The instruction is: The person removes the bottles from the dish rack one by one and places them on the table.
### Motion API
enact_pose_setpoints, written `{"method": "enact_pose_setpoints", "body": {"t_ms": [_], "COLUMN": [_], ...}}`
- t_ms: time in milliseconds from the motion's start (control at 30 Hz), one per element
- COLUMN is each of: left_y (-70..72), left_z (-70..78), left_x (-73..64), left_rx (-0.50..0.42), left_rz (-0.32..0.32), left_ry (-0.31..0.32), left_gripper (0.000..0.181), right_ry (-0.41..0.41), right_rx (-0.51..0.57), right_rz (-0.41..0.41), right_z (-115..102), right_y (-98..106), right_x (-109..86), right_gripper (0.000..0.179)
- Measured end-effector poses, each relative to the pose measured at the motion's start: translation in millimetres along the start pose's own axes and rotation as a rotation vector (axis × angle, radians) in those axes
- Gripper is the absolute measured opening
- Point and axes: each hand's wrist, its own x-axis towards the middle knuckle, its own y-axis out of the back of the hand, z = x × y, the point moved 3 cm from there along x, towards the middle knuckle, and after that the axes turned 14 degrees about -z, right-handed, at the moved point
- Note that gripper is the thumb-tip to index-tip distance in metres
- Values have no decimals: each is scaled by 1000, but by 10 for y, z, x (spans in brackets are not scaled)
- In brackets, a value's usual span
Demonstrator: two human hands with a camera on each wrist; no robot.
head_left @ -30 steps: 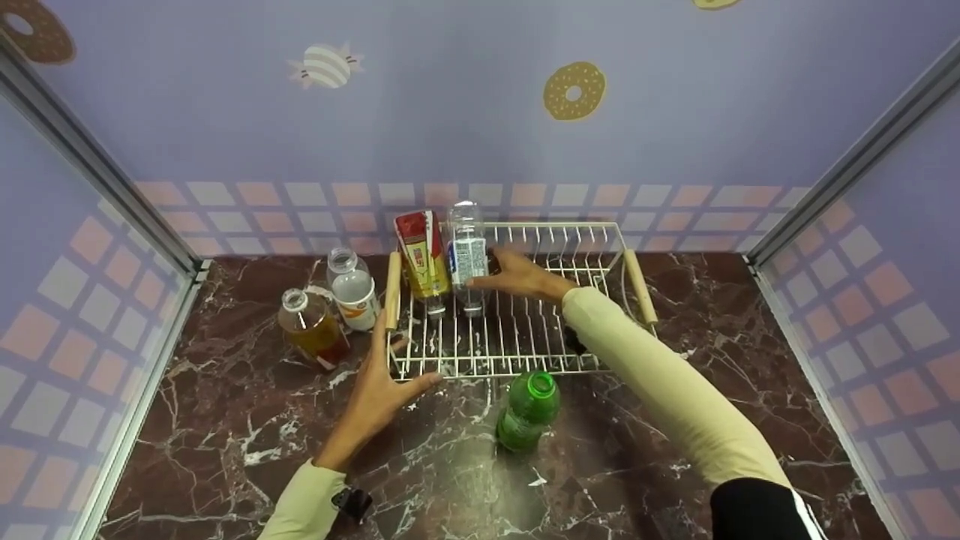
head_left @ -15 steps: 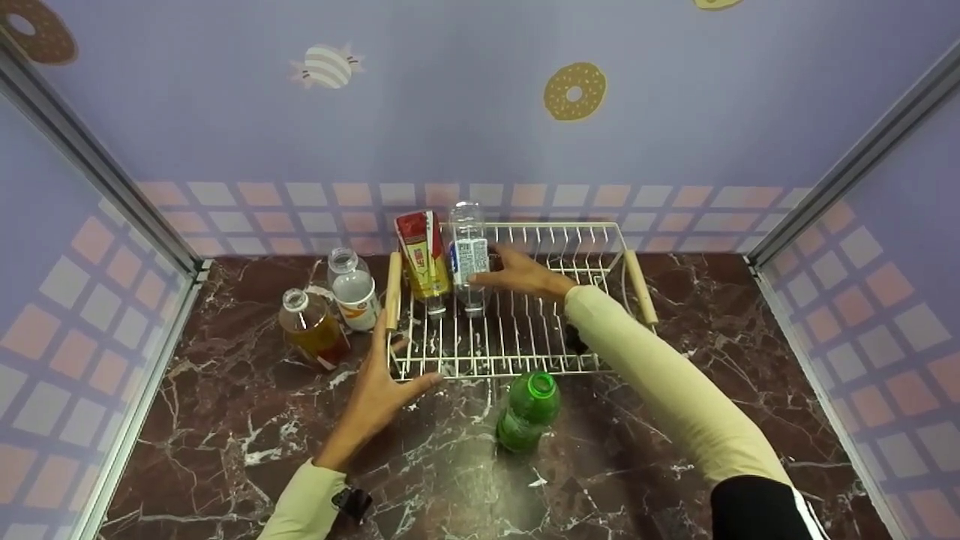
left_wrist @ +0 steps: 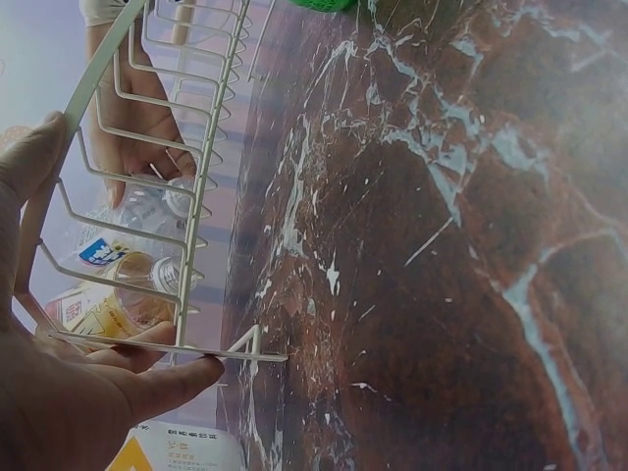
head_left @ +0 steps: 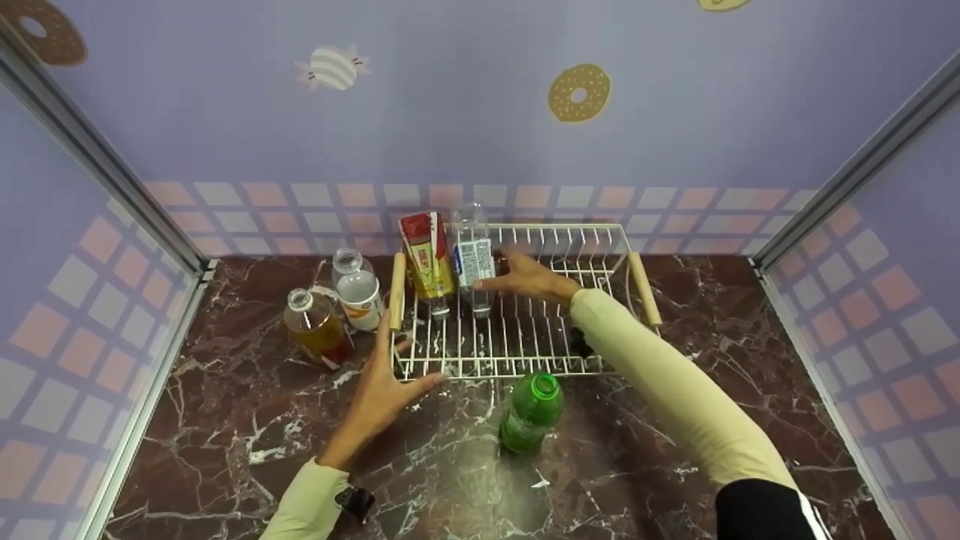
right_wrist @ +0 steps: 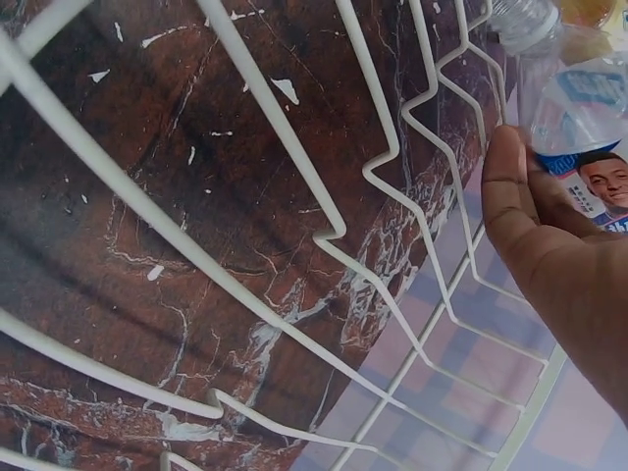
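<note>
A white wire rack (head_left: 517,365) with wooden handles stands on the dark marbled surface. At its front left corner my left hand (head_left: 382,390) grips the frame, thumb along the front and fingers at the side. Inside the rack a clear plastic bottle (head_left: 475,262) with a blue and white label leans neck down. My right hand (head_left: 529,276) holds that bottle from its right side; part of the grip is hidden. Left of it, a bottle with a red and yellow label (head_left: 429,255) also leans neck down, seen through the wires as a yellow bottle (left_wrist: 123,294).
A green bottle (head_left: 531,420) stands upright before the rack. To the rack's left are a clear bottle with a white and orange label (head_left: 360,292) and a bottle of amber liquid (head_left: 321,330). A patterned wall (head_left: 465,135) rises close behind.
The clear bottle and my right hand have shifted slightly to the right, and the bottle's tilt differs a little. The left hand stays at the rack's corner. The head view has moved slightly.
</note>
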Motion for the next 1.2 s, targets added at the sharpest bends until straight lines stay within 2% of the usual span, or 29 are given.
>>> {"method": "enact_pose_setpoints", "body": {"t_ms": [200,433,633,700,867,933,1100,1200], "left_y": [-3,-6,-2,3,8,6,0,2], "left_z": [-12,-10,-14,-14,-8,-4,1,3], "left_x": [12,6,9,7,-3,-3,3,5], "left_rx": [0,-1,-7,-10,-10,-11,-6,-8], "left_rz": [-6,-8,-7,-4,3,1,-2,-3], "left_ry": [5,1,-27,-27,-17,-20,-24,-27], "left_gripper": [138,139,139,140,141,140,139,140], "right_ry": [21,127,133,135,141,129,92,101], "right_rx": [3,4,-63,-78,-45,-38,-112,-116], "right_rz": [37,30,64,74,79,91,152,162], "right_z": [-32,-134,-137,-127,-83,-61,-28,-27], "right_y": [52,84,103,100,89,90,89,73], "right_x": [-160,-467,-766,-846,-1004,-1072,-1243,-1325], "right_gripper": [113,80,87,83,76,79,88,89]}}
